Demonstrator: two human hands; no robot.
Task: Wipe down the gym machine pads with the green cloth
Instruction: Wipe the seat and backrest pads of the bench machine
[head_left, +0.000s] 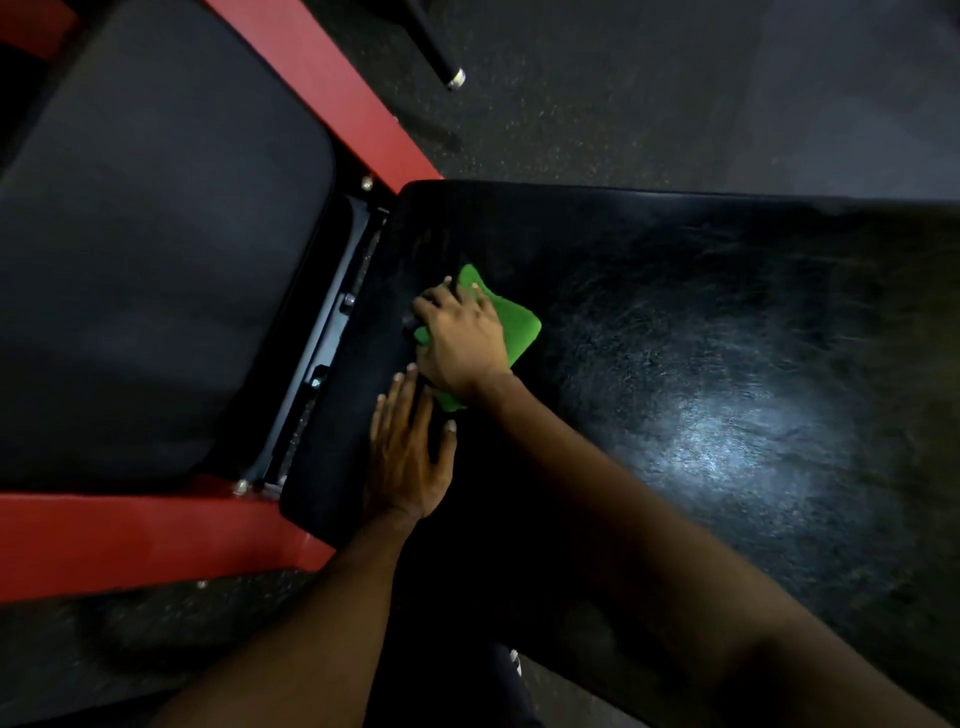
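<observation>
Landmark: the large black pad, glossy, with a bright glare patch and fine streaks across its surface. The green cloth lies bunched on this pad, near its left end and roughly midway between its far and near edges. The right hand rests on top of the cloth, palm down, fingers spread and only slightly bent, pressing it against the pad rather than clenching it; most of the cloth is hidden under the hand, with corners showing beyond the fingers and beside the wrist. The left hand lies flat on the same pad, just nearer than the cloth, fingers straight and released, grasping nothing; its fingertips reach to just beside the right wrist. Both forearms cross the pad's near edge. Left of the pad, past a narrow gap showing a grey bracket with bolts, sits a second pad, duller and dark grey. A red frame runs along the far and near sides of that second pad and meets the large pad's left corners. Beyond the pad's far edge is dark speckled floor, where a black bar with a metal tip shows.
</observation>
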